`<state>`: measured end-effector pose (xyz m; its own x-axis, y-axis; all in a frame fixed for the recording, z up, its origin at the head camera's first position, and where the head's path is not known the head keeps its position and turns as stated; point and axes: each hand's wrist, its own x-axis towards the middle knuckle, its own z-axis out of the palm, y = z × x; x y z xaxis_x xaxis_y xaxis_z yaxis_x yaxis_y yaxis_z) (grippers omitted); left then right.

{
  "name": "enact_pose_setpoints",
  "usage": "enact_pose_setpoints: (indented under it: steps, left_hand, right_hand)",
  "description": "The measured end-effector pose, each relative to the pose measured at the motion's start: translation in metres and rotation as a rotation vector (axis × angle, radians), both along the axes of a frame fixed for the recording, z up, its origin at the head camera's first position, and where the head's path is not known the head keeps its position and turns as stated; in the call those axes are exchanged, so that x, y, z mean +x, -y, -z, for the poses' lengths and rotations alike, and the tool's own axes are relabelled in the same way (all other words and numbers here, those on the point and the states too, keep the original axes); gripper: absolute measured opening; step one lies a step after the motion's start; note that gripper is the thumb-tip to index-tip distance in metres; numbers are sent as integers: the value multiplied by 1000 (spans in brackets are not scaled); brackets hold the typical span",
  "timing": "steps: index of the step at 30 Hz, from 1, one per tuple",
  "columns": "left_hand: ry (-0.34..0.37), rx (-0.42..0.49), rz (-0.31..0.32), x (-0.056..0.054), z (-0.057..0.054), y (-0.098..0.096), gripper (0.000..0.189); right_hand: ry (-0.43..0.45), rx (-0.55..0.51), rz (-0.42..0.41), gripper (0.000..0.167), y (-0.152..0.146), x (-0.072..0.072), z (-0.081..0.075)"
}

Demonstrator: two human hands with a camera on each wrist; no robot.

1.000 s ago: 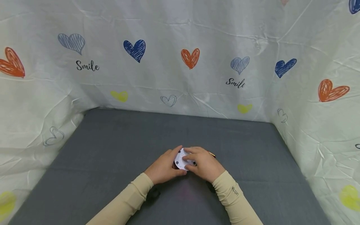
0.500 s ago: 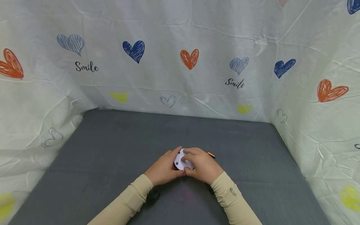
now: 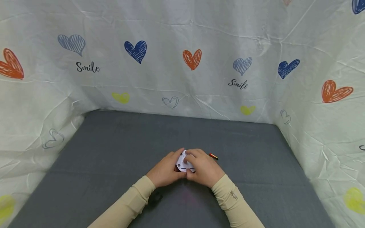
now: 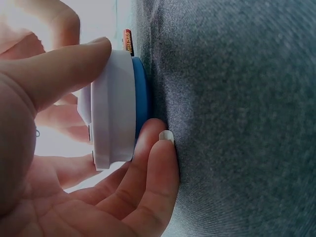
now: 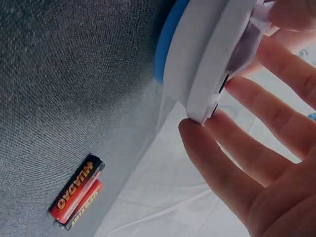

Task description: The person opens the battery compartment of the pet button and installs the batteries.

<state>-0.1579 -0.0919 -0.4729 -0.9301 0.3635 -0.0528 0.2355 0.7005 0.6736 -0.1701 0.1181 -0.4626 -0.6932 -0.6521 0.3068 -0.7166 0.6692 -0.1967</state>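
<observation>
A round white device (image 4: 114, 108) with a blue underside (image 4: 142, 98) stands low over the grey cloth, its back facing up. My left hand (image 3: 165, 170) grips its rim, thumb on one side and fingertips curled beneath the blue part. My right hand (image 3: 206, 167) reaches over the back and pinches a small white battery cover (image 5: 247, 45), which tilts up from the device. Other right fingertips touch the rim in the right wrist view. Right fingers hide part of the back in the head view. Two red and black batteries (image 5: 76, 190) lie side by side near the right hand.
Grey cloth (image 3: 128, 139) covers the table. White sheeting (image 3: 159, 76) printed with hearts rises behind it and along both sides. A dark object (image 3: 155, 197), too dim to identify, lies beneath the left wrist.
The battery cover has tilted up from the device's back under my right fingers. My right hand has shifted slightly left, uncovering more of the batteries. The left hand holds nearly still.
</observation>
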Motion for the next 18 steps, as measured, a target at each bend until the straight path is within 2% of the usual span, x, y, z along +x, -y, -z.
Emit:
enact_pose_setpoints:
  steps: [8,18]
  left_hand:
    - [11,-11,-13,0,-2,-1,98]
    - [2,1,-2,0,-1,0,97]
  right_hand:
    - [100,-47,-21,26,-6,-1,-6]
    - [126,-48,-4,18,-5,0,-7]
